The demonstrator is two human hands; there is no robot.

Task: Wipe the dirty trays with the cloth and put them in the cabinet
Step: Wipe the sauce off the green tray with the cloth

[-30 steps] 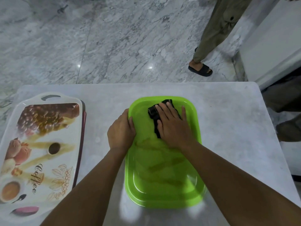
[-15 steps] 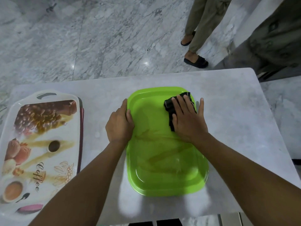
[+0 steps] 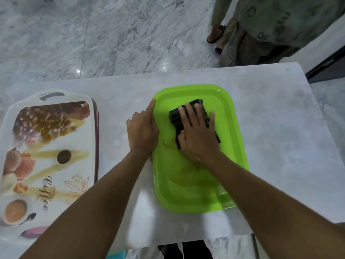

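A bright green plastic tray [image 3: 239, 139] lies in the middle of the grey table, with brownish smears on its floor near my wrists. My right hand [image 3: 198, 135] presses flat on a folded black cloth [image 3: 174, 116] in the tray's far half. My left hand [image 3: 142, 128] rests against the tray's left rim, index finger stretched along the edge. A white picture tray [image 3: 48, 157] printed with coffee motifs sits at the table's left, stacked on a dark red tray [image 3: 96, 146] whose edge shows on its right side.
The grey table [image 3: 280, 128] ends just past the green tray's right side and close to my body. A person in olive clothing and dark sandals [image 3: 261, 28] stands beyond the far right corner. Marble floor [image 3: 112, 34] lies behind the table.
My right hand slid the cloth from the tray's far right corner back toward its middle. My left hand stayed on the left rim, its index finger now extended. The person behind moved closer.
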